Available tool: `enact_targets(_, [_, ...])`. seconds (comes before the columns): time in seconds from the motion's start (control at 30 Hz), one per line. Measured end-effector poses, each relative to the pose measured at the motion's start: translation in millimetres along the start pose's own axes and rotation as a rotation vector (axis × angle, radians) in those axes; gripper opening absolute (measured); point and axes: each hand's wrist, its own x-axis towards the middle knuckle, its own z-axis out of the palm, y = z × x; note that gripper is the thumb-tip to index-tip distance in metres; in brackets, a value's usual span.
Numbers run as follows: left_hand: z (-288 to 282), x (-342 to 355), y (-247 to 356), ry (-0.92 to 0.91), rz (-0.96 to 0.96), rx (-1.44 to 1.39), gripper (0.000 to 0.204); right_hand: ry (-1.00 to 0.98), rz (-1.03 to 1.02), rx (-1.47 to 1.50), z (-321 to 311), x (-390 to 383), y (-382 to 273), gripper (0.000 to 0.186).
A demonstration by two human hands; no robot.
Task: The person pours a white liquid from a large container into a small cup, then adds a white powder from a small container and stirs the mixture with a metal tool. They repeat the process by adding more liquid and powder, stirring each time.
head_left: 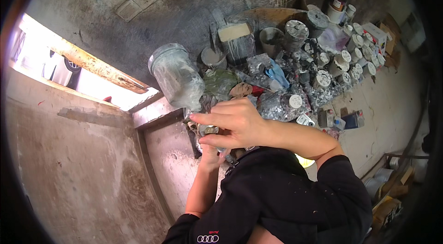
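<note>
My right hand [237, 124] reaches across from the right, its index finger and thumb on either side of a round silver metal piece [211, 130] with a dull brass-coloured middle. The index finger is stretched past the piece's far side. Directly below, my left hand [211, 156] comes up and closes round the lower part of the same piece; most of its fingers are hidden. How the piece continues underneath is covered by my hands. Just beyond them, a large translucent plastic-wrapped bucket [177, 75] leans at the edge of the cluttered bench.
A paint-spattered bench [318, 94] holds several white-lidded containers [323, 78], a rectangular can with drips [236, 43], a blue cloth or glove [277, 74] and green fabric [219, 81]. Small bottles [326, 118] stand on the floor at right. A bright opening [87, 75] lies left.
</note>
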Motion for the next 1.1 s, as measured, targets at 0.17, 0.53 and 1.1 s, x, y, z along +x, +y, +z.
enact_targets(0.17, [34,7,11,0.051,-0.039,0.126,0.035,0.037,-0.006,0.045,-10,10,-10,0.052])
enact_targets(0.53, [112,-1,32,0.114,-0.265,0.089,0.035,-0.049,-0.112,0.232,-47,29,-37,0.044])
enact_targets(1.1, [130,16,38,0.111,-0.242,0.108,0.036,-0.356,-0.119,0.295,-61,39,-15,0.032])
